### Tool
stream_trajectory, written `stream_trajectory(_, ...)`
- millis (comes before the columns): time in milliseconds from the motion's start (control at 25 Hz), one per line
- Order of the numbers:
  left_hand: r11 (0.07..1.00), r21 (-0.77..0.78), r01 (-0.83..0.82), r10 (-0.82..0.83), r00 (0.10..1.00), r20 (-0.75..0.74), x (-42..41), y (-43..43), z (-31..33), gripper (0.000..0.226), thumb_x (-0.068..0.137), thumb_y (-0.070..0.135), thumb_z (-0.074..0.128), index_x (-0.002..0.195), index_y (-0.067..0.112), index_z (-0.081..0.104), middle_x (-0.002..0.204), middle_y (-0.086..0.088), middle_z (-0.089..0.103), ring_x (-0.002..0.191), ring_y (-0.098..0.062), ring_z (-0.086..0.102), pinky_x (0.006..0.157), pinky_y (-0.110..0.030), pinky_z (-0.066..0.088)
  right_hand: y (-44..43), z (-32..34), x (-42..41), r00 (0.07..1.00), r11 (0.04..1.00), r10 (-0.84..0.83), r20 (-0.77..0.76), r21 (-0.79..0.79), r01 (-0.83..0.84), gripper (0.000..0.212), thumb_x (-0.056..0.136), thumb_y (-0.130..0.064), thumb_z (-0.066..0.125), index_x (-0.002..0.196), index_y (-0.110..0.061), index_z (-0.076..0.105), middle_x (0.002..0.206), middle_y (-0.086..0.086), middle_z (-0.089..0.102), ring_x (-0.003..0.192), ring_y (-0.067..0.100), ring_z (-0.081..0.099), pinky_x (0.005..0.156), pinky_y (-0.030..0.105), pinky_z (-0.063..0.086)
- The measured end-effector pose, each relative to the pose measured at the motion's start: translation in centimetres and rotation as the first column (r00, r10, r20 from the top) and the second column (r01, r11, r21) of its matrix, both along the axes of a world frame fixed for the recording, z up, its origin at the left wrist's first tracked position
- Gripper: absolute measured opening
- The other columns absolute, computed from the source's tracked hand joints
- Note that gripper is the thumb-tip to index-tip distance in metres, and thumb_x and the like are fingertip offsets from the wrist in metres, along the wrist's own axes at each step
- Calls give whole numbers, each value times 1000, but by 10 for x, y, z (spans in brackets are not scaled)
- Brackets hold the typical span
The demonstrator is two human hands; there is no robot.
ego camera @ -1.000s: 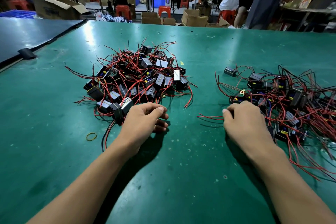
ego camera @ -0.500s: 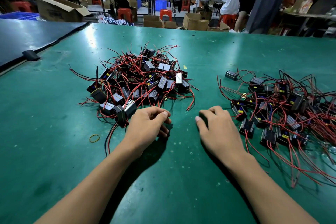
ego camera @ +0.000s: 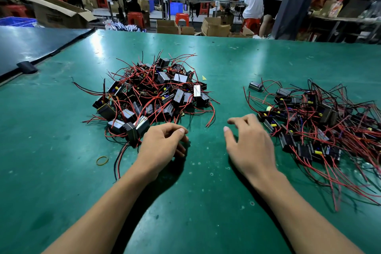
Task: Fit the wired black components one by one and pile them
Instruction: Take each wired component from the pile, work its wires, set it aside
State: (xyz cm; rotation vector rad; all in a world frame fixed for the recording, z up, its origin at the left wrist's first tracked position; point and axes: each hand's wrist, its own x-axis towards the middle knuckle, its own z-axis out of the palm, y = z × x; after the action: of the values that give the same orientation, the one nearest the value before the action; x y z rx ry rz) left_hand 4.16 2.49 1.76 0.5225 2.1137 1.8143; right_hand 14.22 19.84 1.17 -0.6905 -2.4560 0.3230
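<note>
Poised empty-handed between two tangled heaps on a green table [ego camera: 206, 202].
From the head: left hand [ego camera: 162, 146] loosely curled on nothing, just beside the left heap of wired black components [ego camera: 152, 97]; right hand [ego camera: 249, 146] fingers apart, relaxed, empty, just beside the right heap [ego camera: 313, 121].
</note>
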Motion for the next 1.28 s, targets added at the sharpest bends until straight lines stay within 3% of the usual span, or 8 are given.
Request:
stream_trajectory(240, 993, 37, -112, 113, 993, -22, -5, 0, -4, 14, 94, 9, 60, 89, 11, 74, 74, -16, 70, 56, -27, 63, 56, -36, 56, -57, 0, -40, 940, 935, 341, -10, 108, -338, 19, 98, -31, 53, 103, -21, 67, 99, 3, 63, 87, 27, 61, 74, 36, 44)
stream_trajectory(360, 980, 9, -200, 200, 977, -79, -10, -1, -8, 11, 92, 16, 64, 90, 15, 75, 74, -5, 71, 68, -27, 65, 73, -43, 55, -38, 21, -95, 974, 949, 66, -215, -290, -128, 30, 97, -31, 55, 123, -18, 57, 120, 6, 58, 105, 28, 59, 80, 32, 40)
stream_trajectory(480, 989, -57, -139, 131, 983, -126, -12, -4, -8, 12, 93, 21, 64, 92, 17, 75, 72, 1, 70, 61, -18, 61, 69, -36, 54, -7, 37, -144, 995, 849, -95, -25, -525, 68, 58, 93, -42, 58, 141, -12, 45, 140, 13, 50, 125, 33, 51, 96, 37, 42)
stream_trajectory(680, 993, -57, -106, 97, 986, -136, -12, -7, -7, 14, 94, 24, 62, 94, 17, 75, 76, 3, 71, 58, -9, 55, 67, -26, 43, 14, 30, -160, 997, 852, -55, 51, -518, 74, 22, 86, -29, 63, 95, -11, 72, 102, 14, 72, 85, 31, 56, 69, 28, 39)
stream_trajectory(800, 992, -57, -108, 100, 986, -132, -10, -7, -8, 14, 94, 24, 62, 92, 18, 75, 80, 5, 72, 59, -10, 56, 66, -26, 44, 19, 29, -150, 989, 845, -126, -75, -531, 67, 33, 90, -26, 58, 119, -12, 69, 122, 15, 68, 107, 33, 59, 87, 32, 45)
stream_trajectory(880, 993, -44, -112, 106, 987, -120, -10, -7, -9, 15, 94, 23, 61, 91, 18, 75, 83, 5, 73, 63, -10, 59, 65, -27, 46, 20, 28, -138, 974, 751, -156, -163, -660, 10, 44, 91, -22, 56, 134, -13, 59, 123, 17, 65, 109, 33, 62, 95, 38, 48)
stream_trajectory(1080, 994, 66, -85, 85, 996, -1, -5, -6, -3, 17, 98, 22, 57, 93, 14, 71, 78, -6, 73, 56, -20, 67, 48, -27, 52, -6, 32, -85, 930, 352, -76, -360, -882, -312, 17, 97, -6, 56, 114, -4, 59, 81, 16, 63, 48, 17, 60, 48, 27, 52)
stream_trajectory(1280, 995, 95, 42, -47, 998, 50, -4, -5, 0, 23, 96, 36, 58, 97, 16, 71, 83, -3, 74, 65, -25, 67, 64, -38, 55, -33, 29, -33, 924, 256, 173, -342, -890, -378, 9, 92, -6, 67, 100, -10, 64, 75, 0, 72, 50, 11, 62, 48, 20, 49)
